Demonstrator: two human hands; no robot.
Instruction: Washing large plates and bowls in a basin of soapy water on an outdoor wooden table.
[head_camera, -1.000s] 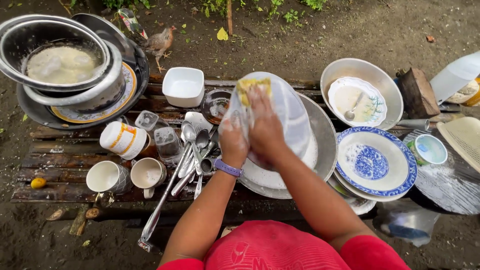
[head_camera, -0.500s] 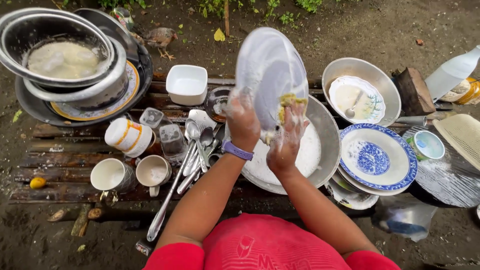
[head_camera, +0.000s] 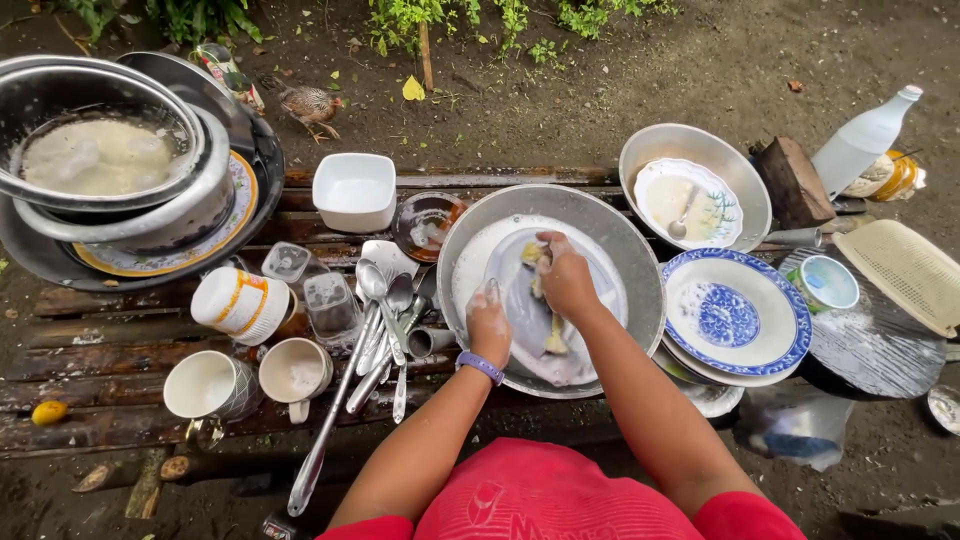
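A large metal basin (head_camera: 640, 262) sits in the middle of the wooden slat bench, with a white plate in it. A clear, soapy plastic lid (head_camera: 592, 352) lies tilted over that plate. My left hand (head_camera: 488, 326), with a purple band at the wrist, holds the lid's left edge. My right hand (head_camera: 566, 277) presses a yellow sponge (head_camera: 531, 254) against the lid's upper part. Foam covers both hands.
Stacked metal pots (head_camera: 120, 170) stand at the left. A white square bowl (head_camera: 354, 190), cups (head_camera: 296, 372), small clear containers and several spoons (head_camera: 382, 300) lie left of the basin. To the right are a blue-and-white plate (head_camera: 735, 312), a metal bowl (head_camera: 745, 175), a bottle (head_camera: 862, 140) and a basket (head_camera: 915, 272). A chicken (head_camera: 308, 103) stands behind.
The lid, held upright above the basin half a second ago, now lies down in the basin. My right hand with the sponge moved from the lid's lower edge to its top.
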